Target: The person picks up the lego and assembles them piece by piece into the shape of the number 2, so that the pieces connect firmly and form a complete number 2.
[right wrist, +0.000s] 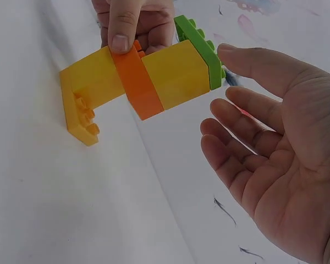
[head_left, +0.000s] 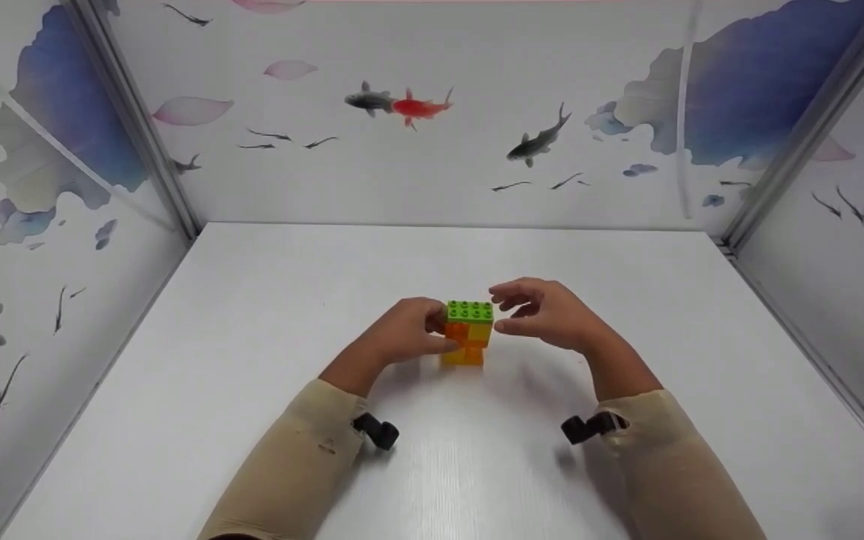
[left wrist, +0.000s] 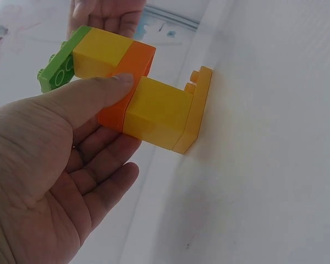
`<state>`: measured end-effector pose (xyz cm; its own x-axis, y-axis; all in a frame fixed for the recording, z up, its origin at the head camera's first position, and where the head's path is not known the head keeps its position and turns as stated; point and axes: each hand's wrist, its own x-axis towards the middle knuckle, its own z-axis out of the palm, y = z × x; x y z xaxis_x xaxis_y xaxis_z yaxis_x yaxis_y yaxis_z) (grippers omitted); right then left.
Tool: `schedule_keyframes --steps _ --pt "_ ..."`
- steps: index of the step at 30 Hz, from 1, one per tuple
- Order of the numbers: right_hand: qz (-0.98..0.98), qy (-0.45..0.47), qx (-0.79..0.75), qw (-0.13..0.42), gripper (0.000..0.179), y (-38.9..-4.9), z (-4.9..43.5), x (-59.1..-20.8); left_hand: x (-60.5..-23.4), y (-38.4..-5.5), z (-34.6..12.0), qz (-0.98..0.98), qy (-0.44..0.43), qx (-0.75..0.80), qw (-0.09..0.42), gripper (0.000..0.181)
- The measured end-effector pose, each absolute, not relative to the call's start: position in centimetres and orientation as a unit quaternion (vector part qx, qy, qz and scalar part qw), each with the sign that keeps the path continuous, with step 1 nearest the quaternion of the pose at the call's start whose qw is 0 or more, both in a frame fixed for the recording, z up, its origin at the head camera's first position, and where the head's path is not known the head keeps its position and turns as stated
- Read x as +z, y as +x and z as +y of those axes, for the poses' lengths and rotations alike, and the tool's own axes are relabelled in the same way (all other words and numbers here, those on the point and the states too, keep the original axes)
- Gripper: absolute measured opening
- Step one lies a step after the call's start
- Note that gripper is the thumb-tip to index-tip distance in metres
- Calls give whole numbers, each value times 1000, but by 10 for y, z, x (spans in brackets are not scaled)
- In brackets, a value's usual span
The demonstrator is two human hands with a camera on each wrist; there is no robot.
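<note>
A small stack of toy building bricks [head_left: 480, 333] stands upright on the white table. Its top is a green studded plate [head_left: 469, 312], with a yellow brick [right wrist: 179, 74] beneath it. Below come an orange brick [right wrist: 138, 88], a second yellow brick [left wrist: 158, 113] set off to one side, and a thin amber base plate [left wrist: 198, 110] with bare studs. My left hand [head_left: 406, 330] pinches the stack at the orange brick, thumb across its near face. To the right, my right hand [head_left: 552, 315] is held with loosely bent fingers beside the green plate, holding nothing.
The white tabletop [head_left: 289, 270] spreads around the stack. Printed panels enclose it: a back wall [head_left: 439, 180], a left wall [head_left: 139, 247] and a right wall [head_left: 799, 217], joined by metal corner posts. Black wrist cameras sit on both sleeves.
</note>
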<state>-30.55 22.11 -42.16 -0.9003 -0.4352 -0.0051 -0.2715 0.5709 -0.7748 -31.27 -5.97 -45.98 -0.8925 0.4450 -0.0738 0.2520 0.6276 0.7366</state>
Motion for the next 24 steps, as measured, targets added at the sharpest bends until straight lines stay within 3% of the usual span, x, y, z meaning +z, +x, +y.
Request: schedule_keyframes --steps 12,24 --pt "872 -182 -431 144 57 -308 216 -438 -461 -314 -62 883 213 400 121 31" --pt "875 -165 -428 157 41 -309 208 -451 -462 -315 -64 878 209 411 131 37"
